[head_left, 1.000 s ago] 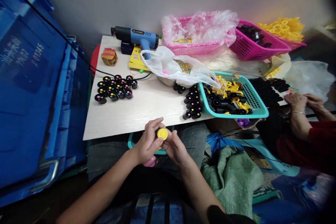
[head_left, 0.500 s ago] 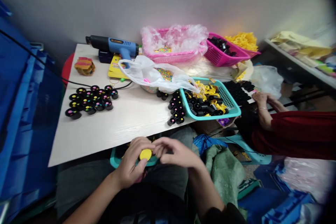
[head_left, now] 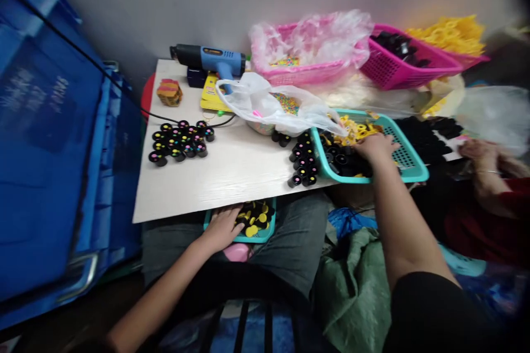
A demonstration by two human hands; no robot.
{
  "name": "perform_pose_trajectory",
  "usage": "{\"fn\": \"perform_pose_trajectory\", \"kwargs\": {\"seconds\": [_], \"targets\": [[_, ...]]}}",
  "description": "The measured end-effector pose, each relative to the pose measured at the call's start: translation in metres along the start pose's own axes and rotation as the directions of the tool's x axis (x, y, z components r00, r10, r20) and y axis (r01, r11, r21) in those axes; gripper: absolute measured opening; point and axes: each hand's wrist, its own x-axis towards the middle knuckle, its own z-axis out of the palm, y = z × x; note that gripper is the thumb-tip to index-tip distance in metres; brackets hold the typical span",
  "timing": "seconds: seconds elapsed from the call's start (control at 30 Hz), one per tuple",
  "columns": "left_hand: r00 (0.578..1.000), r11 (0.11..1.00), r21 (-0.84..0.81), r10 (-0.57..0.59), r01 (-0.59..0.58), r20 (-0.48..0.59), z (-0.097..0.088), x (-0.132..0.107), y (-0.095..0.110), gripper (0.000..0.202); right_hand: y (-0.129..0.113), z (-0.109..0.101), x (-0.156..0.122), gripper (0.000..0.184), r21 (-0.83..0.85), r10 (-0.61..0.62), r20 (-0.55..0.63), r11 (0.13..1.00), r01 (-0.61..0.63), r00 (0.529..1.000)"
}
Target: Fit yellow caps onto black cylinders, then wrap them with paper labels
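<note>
My right hand (head_left: 377, 149) reaches into the teal basket (head_left: 419, 174) on the right of the table, touching small yellow parts (head_left: 354, 129). Some of its fingers are spread; the tips among the parts are hidden. Black cylinders (head_left: 342, 160) fill the front of that basket. On my lap, my left hand (head_left: 223, 229) rests over the left side of a smaller teal basket (head_left: 265, 237), fingers stretched and thumb out. Black pieces with round yellow caps (head_left: 260, 218) lie in this basket. No held thing shows in either hand.
Black cylinders with coloured dots stand in a left group (head_left: 178, 142) and a right group (head_left: 304, 160). Behind are a blue heat gun (head_left: 217, 58), a plastic bag of beads (head_left: 306, 110) and pink baskets (head_left: 414, 74). A co-worker's hands (head_left: 486, 157) are at far right.
My hands have parted: the right went up and right into the large basket, the left down to the lap basket. The yellow-topped piece is no longer in my left fingers. The view has shifted.
</note>
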Motion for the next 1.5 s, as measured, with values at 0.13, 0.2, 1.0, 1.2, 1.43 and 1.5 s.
{"fn": "perform_pose_trajectory", "kwargs": {"seconds": [0.13, 0.2, 1.0, 1.2, 1.43, 1.5], "targets": [[0.971, 0.987, -0.147, 0.092, -0.061, 0.221, -0.051, -0.041, 0.013, 0.027, 0.006, 0.006, 0.003, 0.056, 0.020, 0.032, -0.066, 0.999, -0.031, 0.997], [0.977, 0.972, -0.222, 0.118, -0.077, 0.177, -0.082, -0.048, 0.017, 0.025, 0.008, 0.001, -0.001, 0.050, 0.229, 0.044, -0.131, 0.973, -0.013, 0.990], [0.734, 0.951, 0.309, 0.193, 0.024, -0.651, -0.133, 0.039, -0.001, 0.011, -0.119, 0.047, -0.235, 0.038, 0.737, -0.733, 0.316, -0.210, -0.642, 0.603], [0.784, 0.944, 0.159, 0.330, -0.290, -0.526, -0.092, 0.008, 0.018, 0.010, -0.130, 0.040, -0.247, 0.041, 0.766, -0.660, 0.364, -0.189, -0.615, 0.657], [0.891, 0.768, -0.546, 0.072, -0.336, -0.448, -0.060, -0.019, 0.040, 0.045, -0.134, 0.027, -0.265, 0.020, 0.989, -0.455, -0.125, 0.007, 0.145, 0.882], [0.907, 0.730, -0.600, 0.064, -0.327, -0.416, -0.058, -0.021, 0.044, 0.044, -0.134, 0.026, -0.269, 0.022, 0.884, -0.463, -0.379, 0.076, 0.461, 0.802]]}}
